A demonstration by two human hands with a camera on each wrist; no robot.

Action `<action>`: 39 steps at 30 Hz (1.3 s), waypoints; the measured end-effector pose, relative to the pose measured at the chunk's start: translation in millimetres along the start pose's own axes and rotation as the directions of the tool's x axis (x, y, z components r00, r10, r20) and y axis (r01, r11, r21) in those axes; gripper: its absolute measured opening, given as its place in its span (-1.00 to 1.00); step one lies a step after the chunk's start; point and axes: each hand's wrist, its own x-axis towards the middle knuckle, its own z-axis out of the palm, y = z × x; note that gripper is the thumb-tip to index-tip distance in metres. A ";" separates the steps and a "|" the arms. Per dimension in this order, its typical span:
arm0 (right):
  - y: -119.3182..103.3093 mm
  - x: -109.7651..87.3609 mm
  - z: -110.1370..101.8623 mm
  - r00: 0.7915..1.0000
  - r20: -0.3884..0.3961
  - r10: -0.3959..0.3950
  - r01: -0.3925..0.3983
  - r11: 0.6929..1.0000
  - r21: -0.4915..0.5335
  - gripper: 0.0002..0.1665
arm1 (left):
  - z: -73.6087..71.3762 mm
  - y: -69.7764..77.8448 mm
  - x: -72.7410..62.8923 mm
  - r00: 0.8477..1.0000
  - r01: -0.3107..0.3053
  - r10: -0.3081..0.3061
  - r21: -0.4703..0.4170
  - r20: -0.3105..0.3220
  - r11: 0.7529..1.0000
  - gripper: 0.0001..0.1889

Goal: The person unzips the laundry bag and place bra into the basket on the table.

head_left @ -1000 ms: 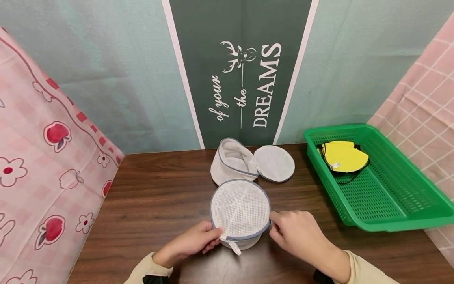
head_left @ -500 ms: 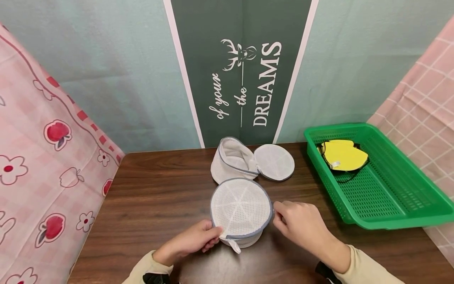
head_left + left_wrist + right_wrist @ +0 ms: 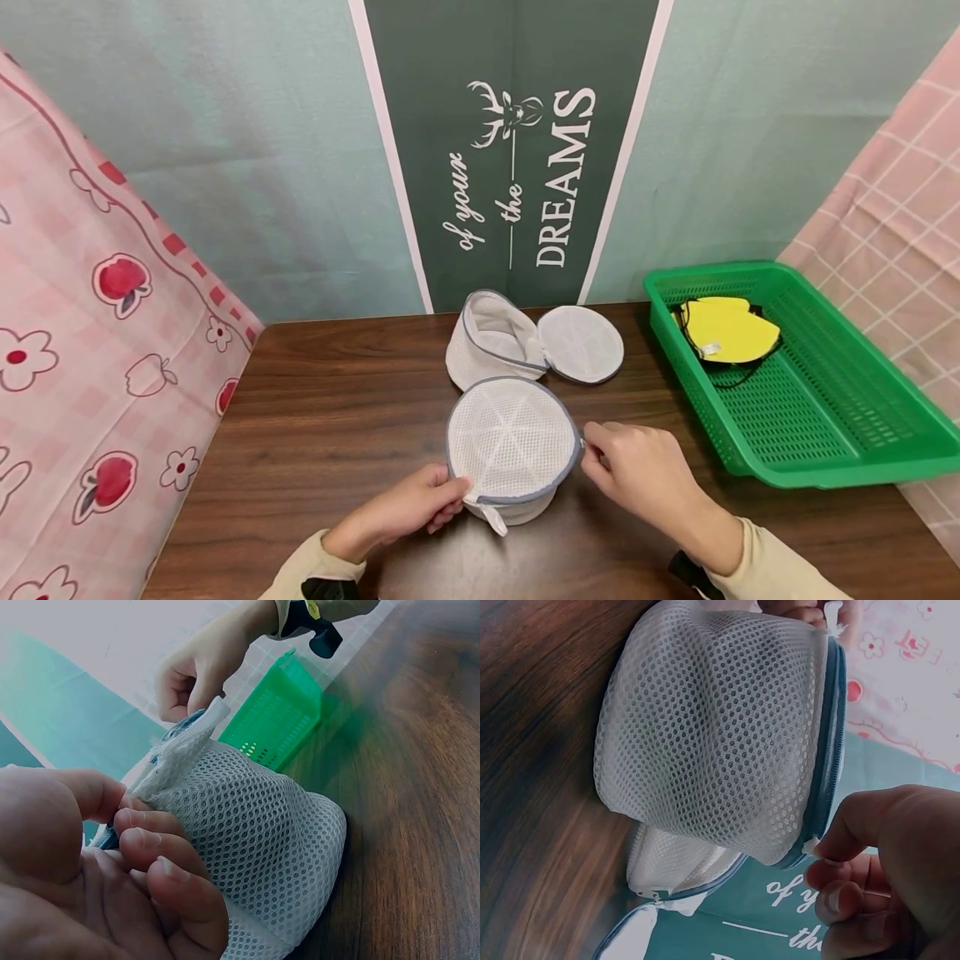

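A round white mesh laundry bag (image 3: 513, 433) with a grey-blue zipper edge stands on the table, its lid lying over the top. My left hand (image 3: 416, 504) pinches its rim at the front left, beside a small white fabric tab (image 3: 494, 520). At the right side of the rim, my right hand (image 3: 645, 467) pinches the white zipper pull (image 3: 811, 846) between thumb and curled index finger. In the right wrist view the zipper (image 3: 832, 742) runs joined along the rim from the tab to the pull. Behind it sits a second mesh bag (image 3: 467, 362), its lid (image 3: 585, 346) folded out to the right.
A green plastic basket (image 3: 712, 425) stands on the right, holding a folded yellow item (image 3: 731, 329) with black cords. The brown wooden table (image 3: 322, 417) runs back to a hanging green cloth (image 3: 300, 167). Pink patterned cloths hang at both sides.
My right hand has moved a little up and to the right with the zipper pull, drawing the bag's right rim outward. My left hand keeps its place.
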 end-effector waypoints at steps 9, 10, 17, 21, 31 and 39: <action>-1.8 -2.8 -4.2 0.991 0.116 0.072 -0.075 0.997 0.026 -0.57 | -0.5 -0.8 3.0 1.000 0.023 -0.023 -0.031 -0.005 0.999 -0.57; -2.2 -3.3 -4.8 0.988 0.132 0.080 -0.085 0.996 0.030 -0.56 | -0.7 -0.7 3.3 1.000 0.023 -0.023 -0.034 -0.002 0.999 -0.57; -5.7 -4.3 -9.7 0.978 0.185 0.092 -0.106 0.992 0.064 -0.54 | -3.2 -1.0 5.5 1.000 0.016 -0.017 -0.057 -0.012 0.998 -0.57; -7.4 -4.6 -12.3 0.973 0.217 0.081 -0.102 0.991 0.086 -0.54 | -4.0 -1.7 7.0 1.000 0.002 -0.004 -0.066 -0.028 0.998 -0.57; -9.4 -7.9 -14.1 0.978 0.207 -0.014 -0.026 0.982 0.188 -0.54 | -9.5 -0.2 11.9 0.996 -0.039 0.031 -0.090 -0.088 0.995 -0.58; -10.6 -9.6 -11.4 0.978 0.175 -0.114 0.070 0.968 0.240 -0.53 | -16.5 3.4 19.6 0.990 -0.040 0.029 -0.081 -0.135 0.996 -0.56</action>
